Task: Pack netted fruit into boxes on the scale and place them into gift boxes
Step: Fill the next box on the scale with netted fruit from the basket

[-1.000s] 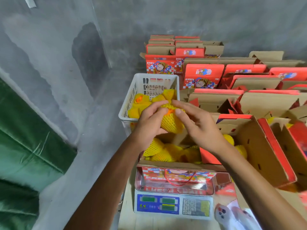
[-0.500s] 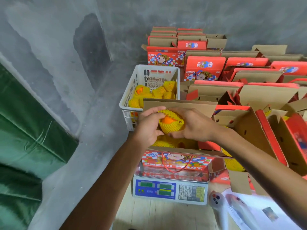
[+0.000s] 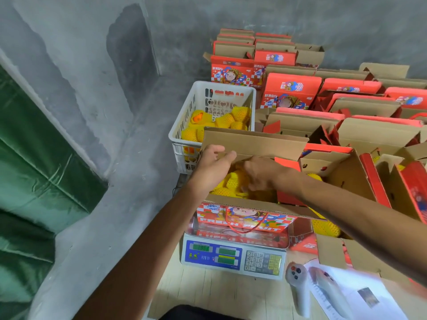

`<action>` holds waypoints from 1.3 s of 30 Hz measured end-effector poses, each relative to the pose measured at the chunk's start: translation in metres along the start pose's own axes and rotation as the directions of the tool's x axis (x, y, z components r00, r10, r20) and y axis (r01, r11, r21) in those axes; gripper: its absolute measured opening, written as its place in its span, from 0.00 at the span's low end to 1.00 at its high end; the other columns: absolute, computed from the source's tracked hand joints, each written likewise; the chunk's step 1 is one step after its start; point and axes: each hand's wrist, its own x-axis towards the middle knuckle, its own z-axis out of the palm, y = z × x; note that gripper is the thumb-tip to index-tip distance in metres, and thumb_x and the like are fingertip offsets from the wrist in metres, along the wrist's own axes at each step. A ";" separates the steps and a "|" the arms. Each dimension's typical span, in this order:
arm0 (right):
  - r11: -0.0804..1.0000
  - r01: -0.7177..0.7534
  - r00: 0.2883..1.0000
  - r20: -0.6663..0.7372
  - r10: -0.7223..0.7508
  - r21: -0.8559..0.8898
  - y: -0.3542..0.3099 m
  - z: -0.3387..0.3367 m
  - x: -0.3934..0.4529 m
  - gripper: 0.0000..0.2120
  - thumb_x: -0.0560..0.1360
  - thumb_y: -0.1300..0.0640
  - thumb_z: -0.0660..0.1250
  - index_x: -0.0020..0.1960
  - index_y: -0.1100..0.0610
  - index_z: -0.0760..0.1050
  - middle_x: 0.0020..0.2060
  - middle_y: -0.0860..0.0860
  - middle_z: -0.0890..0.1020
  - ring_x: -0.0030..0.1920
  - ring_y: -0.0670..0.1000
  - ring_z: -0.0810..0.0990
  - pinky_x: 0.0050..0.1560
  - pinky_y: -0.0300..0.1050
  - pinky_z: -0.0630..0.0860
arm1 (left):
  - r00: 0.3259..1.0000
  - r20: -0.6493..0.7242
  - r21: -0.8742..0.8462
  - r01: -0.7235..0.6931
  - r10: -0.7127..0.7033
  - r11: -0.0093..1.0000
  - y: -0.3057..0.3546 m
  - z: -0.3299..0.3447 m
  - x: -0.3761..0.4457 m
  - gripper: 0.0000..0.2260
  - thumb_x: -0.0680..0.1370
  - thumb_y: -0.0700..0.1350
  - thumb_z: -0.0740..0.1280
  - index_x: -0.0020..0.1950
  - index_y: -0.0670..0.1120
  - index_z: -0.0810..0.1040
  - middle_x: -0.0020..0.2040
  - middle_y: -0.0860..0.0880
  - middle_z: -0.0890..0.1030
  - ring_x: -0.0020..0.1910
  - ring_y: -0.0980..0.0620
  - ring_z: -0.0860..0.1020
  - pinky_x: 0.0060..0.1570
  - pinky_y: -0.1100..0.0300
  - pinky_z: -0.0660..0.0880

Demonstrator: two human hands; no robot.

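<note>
A red printed gift box (image 3: 249, 214) with open cardboard flaps stands on the digital scale (image 3: 233, 254). Yellow netted fruit (image 3: 231, 181) lies inside it. My right hand (image 3: 261, 174) reaches down into the box with its fingers curled onto a netted fruit. My left hand (image 3: 215, 162) hovers over the box's left side, fingers loosely bent, holding nothing. A white plastic basket (image 3: 184, 125) behind the scale holds several more netted fruits (image 3: 221, 121).
An open gift box (image 3: 342, 174) with netted fruit stands right of the scale. Rows of red gift boxes (image 3: 291, 88) fill the back right. A white handheld device (image 3: 298, 285) and a paper sheet (image 3: 360, 294) lie near the scale. Grey wall and green tarp (image 3: 34, 169) are at left.
Both hands came down from above the basket with one netted fruit. The right hand has lowered it into the box on the scale, and the left hand has let go.
</note>
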 end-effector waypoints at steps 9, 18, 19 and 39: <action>0.988 0.042 0.988 -0.153 -0.019 0.148 -0.007 -0.024 -0.013 0.16 0.78 0.46 0.69 0.61 0.53 0.79 0.52 0.54 0.86 0.55 0.60 0.83 0.51 0.51 0.79 | 0.988 0.138 -0.006 -0.062 0.062 0.998 0.012 -0.012 -0.020 0.07 0.83 0.46 0.68 0.58 0.46 0.82 0.56 0.45 0.84 0.57 0.48 0.83 0.54 0.61 0.79; 0.921 0.147 0.975 -0.208 -0.074 0.361 -0.017 -0.028 -0.029 0.09 0.76 0.58 0.70 0.55 0.57 0.82 0.39 0.49 0.84 0.38 0.47 0.74 0.42 0.42 0.68 | 0.937 0.292 0.170 -0.247 0.191 0.954 0.011 -0.021 -0.040 0.08 0.82 0.45 0.68 0.60 0.44 0.81 0.53 0.48 0.83 0.58 0.50 0.82 0.65 0.50 0.77; 0.921 0.147 0.976 -0.205 -0.075 0.360 -0.017 -0.028 -0.030 0.09 0.76 0.58 0.69 0.55 0.57 0.82 0.41 0.52 0.86 0.39 0.48 0.74 0.42 0.43 0.70 | 0.932 0.305 0.179 -0.259 0.197 0.949 0.012 -0.020 -0.041 0.09 0.82 0.45 0.68 0.60 0.44 0.81 0.53 0.49 0.83 0.58 0.50 0.82 0.65 0.49 0.77; 0.980 0.189 0.813 -0.569 -0.125 0.055 0.017 -0.042 -0.035 0.18 0.76 0.54 0.71 0.63 0.60 0.77 0.61 0.55 0.80 0.60 0.61 0.77 0.58 0.57 0.75 | 0.869 0.293 0.293 -0.478 0.398 0.828 0.023 -0.020 -0.054 0.14 0.82 0.54 0.67 0.66 0.52 0.76 0.59 0.56 0.80 0.52 0.61 0.81 0.50 0.58 0.79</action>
